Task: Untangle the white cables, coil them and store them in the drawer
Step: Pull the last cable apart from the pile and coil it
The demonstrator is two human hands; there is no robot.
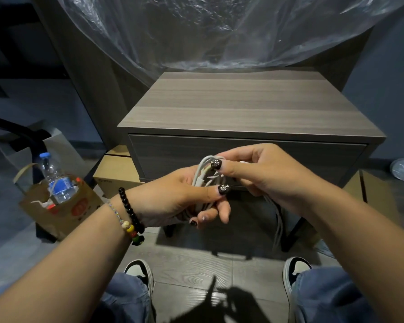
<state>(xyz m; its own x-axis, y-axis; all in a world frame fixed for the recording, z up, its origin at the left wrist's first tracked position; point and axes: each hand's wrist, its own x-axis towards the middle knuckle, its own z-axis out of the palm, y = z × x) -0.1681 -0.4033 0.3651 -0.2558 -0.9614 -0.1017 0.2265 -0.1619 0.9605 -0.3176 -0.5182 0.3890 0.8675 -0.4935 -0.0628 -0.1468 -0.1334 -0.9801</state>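
A bundle of white cables (202,180) sits between both hands, in front of the grey nightstand's closed drawer (247,157). My left hand (177,199) grips the looped bundle from the left, thumb across it and fingers curled underneath. My right hand (259,173) pinches the top of the cables between thumb and forefinger. Loose white strands (278,227) hang down below my right hand toward the floor.
The nightstand top (243,106) is bare wood, with clear plastic sheeting (219,31) behind it. A paper bag (63,206) holding a water bottle (56,180) stands at left, beside a cardboard box (117,171). My shoes and knees are below.
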